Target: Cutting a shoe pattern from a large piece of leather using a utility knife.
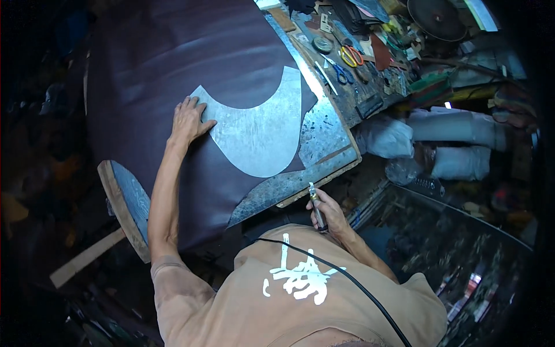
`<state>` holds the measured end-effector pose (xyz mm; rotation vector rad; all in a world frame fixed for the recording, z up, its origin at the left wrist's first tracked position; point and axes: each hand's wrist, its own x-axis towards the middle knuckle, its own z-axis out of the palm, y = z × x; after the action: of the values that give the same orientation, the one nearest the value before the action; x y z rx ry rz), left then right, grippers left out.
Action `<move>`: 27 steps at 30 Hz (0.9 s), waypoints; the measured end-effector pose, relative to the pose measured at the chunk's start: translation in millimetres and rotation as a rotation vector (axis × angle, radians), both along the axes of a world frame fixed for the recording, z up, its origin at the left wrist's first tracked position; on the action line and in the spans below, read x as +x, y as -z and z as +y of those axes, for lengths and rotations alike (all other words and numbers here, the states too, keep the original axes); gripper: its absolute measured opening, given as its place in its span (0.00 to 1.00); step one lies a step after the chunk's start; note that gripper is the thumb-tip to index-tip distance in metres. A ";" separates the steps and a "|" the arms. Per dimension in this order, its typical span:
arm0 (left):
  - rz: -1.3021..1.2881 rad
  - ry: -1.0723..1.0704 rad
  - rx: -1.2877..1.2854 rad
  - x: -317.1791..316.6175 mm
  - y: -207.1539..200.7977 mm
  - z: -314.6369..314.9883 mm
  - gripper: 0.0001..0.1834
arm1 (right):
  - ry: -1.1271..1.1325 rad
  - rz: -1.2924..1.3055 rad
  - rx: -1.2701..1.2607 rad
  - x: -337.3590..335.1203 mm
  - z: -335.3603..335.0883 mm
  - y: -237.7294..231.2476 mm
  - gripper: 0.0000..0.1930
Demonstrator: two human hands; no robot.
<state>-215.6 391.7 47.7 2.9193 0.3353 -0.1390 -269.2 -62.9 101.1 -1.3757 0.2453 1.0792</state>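
A large sheet of dark maroon leather point(133, 63) covers most of the worktable. On it lies a pale grey, U-shaped template point(254, 136), with one tip to the left and the other at the far right. My left hand point(188, 120) rests at the template's left tip, fingers flat and thumb apart, pressing partly on the template and partly on the leather. In front of my body, just off the table's near edge, my right hand point(328, 213) is closed around the dark handle of a short-bladed knife point(315, 202). Its metal tip points away from me and touches nothing.
Bare, speckled metal tabletop point(326, 130) shows at the right, edged with wood. A cluttered bench beyond holds blue-handled scissors point(341, 73), orange-and-yellow-handled scissors point(351, 56) and leather scraps. White wrapped rolls point(459, 162) lie at the right. A black cable point(347, 269) crosses my shirt.
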 end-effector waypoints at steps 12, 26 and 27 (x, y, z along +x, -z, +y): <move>0.333 0.167 -0.354 79.0 -13.1 44.2 0.47 | -0.835 -1.242 -0.148 73.5 201.9 -6.0 0.20; 0.660 0.002 -0.653 120.3 -14.4 52.9 0.61 | -0.630 -1.338 -0.379 136.7 376.8 76.4 0.16; 0.661 0.008 -0.650 118.1 -16.1 46.3 0.60 | -0.687 -1.266 -0.462 138.7 378.2 79.2 0.17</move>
<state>-97.5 438.0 63.7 2.1564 0.2949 -1.0118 -130.5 315.2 21.8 -2.3838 -1.0213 0.4716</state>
